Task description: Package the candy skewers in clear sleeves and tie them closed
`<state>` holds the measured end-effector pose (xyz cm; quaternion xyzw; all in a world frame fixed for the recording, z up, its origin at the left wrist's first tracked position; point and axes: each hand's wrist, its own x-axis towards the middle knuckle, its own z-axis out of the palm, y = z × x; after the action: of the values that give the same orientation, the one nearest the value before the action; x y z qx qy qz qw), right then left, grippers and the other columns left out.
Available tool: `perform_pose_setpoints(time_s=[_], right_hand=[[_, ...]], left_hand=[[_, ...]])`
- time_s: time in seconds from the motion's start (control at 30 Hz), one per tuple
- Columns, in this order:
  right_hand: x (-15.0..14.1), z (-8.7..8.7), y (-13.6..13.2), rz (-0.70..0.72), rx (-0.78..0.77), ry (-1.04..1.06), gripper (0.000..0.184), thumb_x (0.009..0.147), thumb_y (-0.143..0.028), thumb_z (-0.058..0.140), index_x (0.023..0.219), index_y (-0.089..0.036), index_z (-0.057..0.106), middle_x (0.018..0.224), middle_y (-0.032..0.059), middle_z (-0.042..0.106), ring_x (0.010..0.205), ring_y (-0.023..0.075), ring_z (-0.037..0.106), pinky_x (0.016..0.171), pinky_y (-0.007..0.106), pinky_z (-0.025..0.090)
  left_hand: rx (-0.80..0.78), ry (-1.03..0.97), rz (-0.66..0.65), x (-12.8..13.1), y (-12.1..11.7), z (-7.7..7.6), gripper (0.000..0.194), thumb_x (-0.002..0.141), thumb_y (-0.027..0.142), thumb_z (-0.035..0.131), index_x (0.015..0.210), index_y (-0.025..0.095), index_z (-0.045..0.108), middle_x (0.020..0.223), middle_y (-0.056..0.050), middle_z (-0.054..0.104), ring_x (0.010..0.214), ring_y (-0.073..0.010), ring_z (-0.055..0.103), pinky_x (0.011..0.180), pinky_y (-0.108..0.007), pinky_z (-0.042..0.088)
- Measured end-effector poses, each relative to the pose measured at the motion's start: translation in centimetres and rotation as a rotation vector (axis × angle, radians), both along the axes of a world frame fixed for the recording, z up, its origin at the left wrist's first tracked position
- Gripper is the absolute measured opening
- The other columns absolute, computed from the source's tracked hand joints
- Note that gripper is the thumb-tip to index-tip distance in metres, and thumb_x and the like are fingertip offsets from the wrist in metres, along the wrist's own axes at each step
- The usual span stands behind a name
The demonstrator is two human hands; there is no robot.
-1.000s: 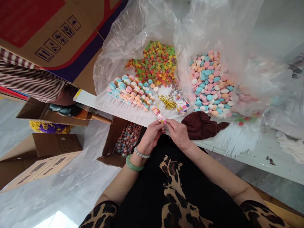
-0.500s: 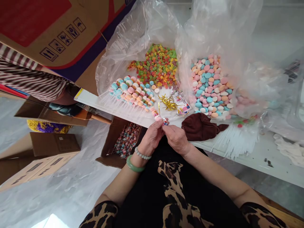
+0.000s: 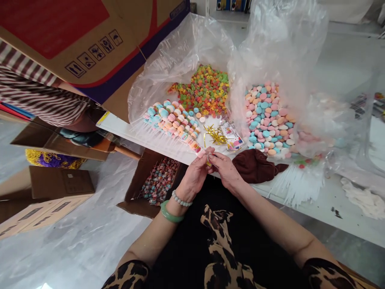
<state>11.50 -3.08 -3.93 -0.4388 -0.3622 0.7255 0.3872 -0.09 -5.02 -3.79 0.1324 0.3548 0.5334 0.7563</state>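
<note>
Both hands meet at the table's front edge, closed around a candy skewer (image 3: 191,142) in a clear printed wrapper. Its sweets point up and left, away from me. My left hand (image 3: 195,172) wraps the lower part of it. With thumb and fingers, my right hand (image 3: 225,167) pinches the gathered wrapper end; fingers hide most of that spot. Just beyond lie gold twist ties (image 3: 215,135) and a stack of printed wrappers (image 3: 231,135). Stacked marshmallow skewers (image 3: 173,119) on white sticks lie to the left, close to the held one.
Plastic bags hold ring gummies (image 3: 207,90) and pastel marshmallows (image 3: 269,120). A brown cloth (image 3: 254,165) and white sticks (image 3: 297,182) lie right. Below left, a carton (image 3: 132,192) holds wrapped skewers. A large box (image 3: 99,80) stands left, beside a person's striped sleeve (image 3: 39,92).
The camera view has shifted slightly. My right hand's fingers have changed their pinch on the wrapper end, and more of the wrapped skewer shows beyond my left hand.
</note>
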Motion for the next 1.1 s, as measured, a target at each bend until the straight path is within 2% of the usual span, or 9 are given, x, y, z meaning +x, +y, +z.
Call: perform_pose_setpoints(time_s=[0.13, 0.23, 0.43, 0.53, 0.6, 0.7, 0.9, 1.0, 1.1], right_hand=[[0.0, -0.5, 0.2, 0.193, -0.379, 0.162, 0.02, 0.067, -0.032, 0.066, 0.073, -0.021, 0.051, 0.049, -0.0072, 0.046, 0.041, 0.0092, 0.039, 0.041, 0.021, 0.031], [0.4, -0.4, -0.2, 0.275, -0.319, -0.033, 0.013, 0.073, -0.033, 0.059, 0.076, -0.021, 0.052, 0.048, -0.0065, 0.044, 0.041, 0.0112, 0.038, 0.043, 0.024, 0.033], [0.0, 1.8, -2.2, 0.027, 0.896, -1.015, 0.021, 0.09, -0.025, 0.053, 0.107, -0.018, 0.064, 0.106, 0.011, 0.068, 0.099, 0.024, 0.059, 0.087, 0.038, 0.045], [-0.7, 2.0, -2.3, 0.129, 1.214, -1.222, 0.024, 0.095, -0.017, 0.047, 0.111, -0.015, 0.066, 0.116, 0.0156, 0.067, 0.107, 0.0251, 0.057, 0.091, 0.04, 0.042], [-0.9, 1.6, -1.7, 0.136, 1.094, -1.125, 0.024, 0.096, -0.018, 0.046, 0.098, -0.013, 0.069, 0.106, 0.0156, 0.07, 0.098, 0.0222, 0.058, 0.085, 0.035, 0.045], [-0.8, 0.8, -0.5, 0.128, 0.644, -0.743, 0.037, 0.096, -0.029, 0.044, 0.075, -0.014, 0.069, 0.079, 0.0068, 0.07, 0.074, 0.0151, 0.056, 0.066, 0.023, 0.046], [0.5, 0.1, -0.3, 0.328, 0.031, -0.1, 0.025, 0.089, -0.031, 0.053, 0.07, -0.019, 0.063, 0.052, -0.0044, 0.052, 0.043, 0.0101, 0.041, 0.049, 0.024, 0.042], [1.0, 0.9, -0.7, 0.141, 0.068, -0.197, 0.011, 0.076, -0.03, 0.068, 0.078, -0.02, 0.066, 0.077, 0.0019, 0.066, 0.068, 0.0144, 0.059, 0.064, 0.026, 0.048], [0.3, 1.9, -0.3, -0.012, 0.169, -0.24, 0.032, 0.067, -0.029, 0.074, 0.097, -0.024, 0.065, 0.1, 0.0014, 0.069, 0.088, 0.017, 0.062, 0.072, 0.027, 0.049]], left_hand=[[-0.037, 0.015, -0.079, -0.4, -0.2, -0.6, 0.028, 0.071, 0.034, 0.078, 0.089, 0.012, 0.074, 0.097, -0.009, 0.07, 0.082, -0.0168, 0.064, 0.077, -0.028, 0.049], [-0.066, 0.033, -0.023, -0.8, -0.1, -1.2, 0.019, 0.068, 0.029, 0.08, 0.072, 0.012, 0.071, 0.108, -0.012, 0.071, 0.097, -0.022, 0.064, 0.088, -0.031, 0.049], [-0.174, -0.019, 0.195, -0.9, 0.8, -0.9, 0.018, 0.083, 0.022, 0.063, 0.068, 0.012, 0.066, 0.089, -0.008, 0.07, 0.082, -0.0155, 0.065, 0.082, -0.028, 0.052], [-0.285, -0.147, 0.199, -0.3, 0.8, 0.0, 0.02, 0.091, 0.02, 0.053, 0.078, 0.012, 0.067, 0.083, -0.005, 0.068, 0.076, -0.0128, 0.064, 0.083, -0.026, 0.053], [-0.322, -0.188, 0.157, 0.0, 0.5, 0.3, 0.019, 0.091, 0.021, 0.053, 0.081, 0.013, 0.067, 0.082, -0.005, 0.067, 0.075, -0.0126, 0.064, 0.082, -0.026, 0.054], [-0.267, -0.157, 0.064, -0.3, -0.2, 0.1, 0.016, 0.084, 0.026, 0.065, 0.092, 0.014, 0.071, 0.088, -0.005, 0.07, 0.08, -0.0143, 0.064, 0.082, -0.029, 0.054], [0.2, 0.264, -0.07, -2.5, -1.1, 0.0, 0.011, 0.068, 0.023, 0.081, 0.078, 0.018, 0.076, 0.136, -0.008, 0.06, 0.127, -0.0255, 0.05, 0.105, -0.034, 0.038], [0.199, 0.415, -0.059, -3.3, -1.4, 0.2, 0.016, 0.074, 0.031, 0.077, 0.068, 0.016, 0.074, 0.13, -0.01, 0.064, 0.116, -0.0243, 0.057, 0.1, -0.033, 0.04], [0.157, 0.448, -0.114, -3.4, -1.7, 0.1, 0.027, 0.074, 0.04, 0.075, 0.065, 0.015, 0.07, 0.085, -0.008, 0.072, 0.08, -0.0175, 0.064, 0.079, -0.03, 0.045]])
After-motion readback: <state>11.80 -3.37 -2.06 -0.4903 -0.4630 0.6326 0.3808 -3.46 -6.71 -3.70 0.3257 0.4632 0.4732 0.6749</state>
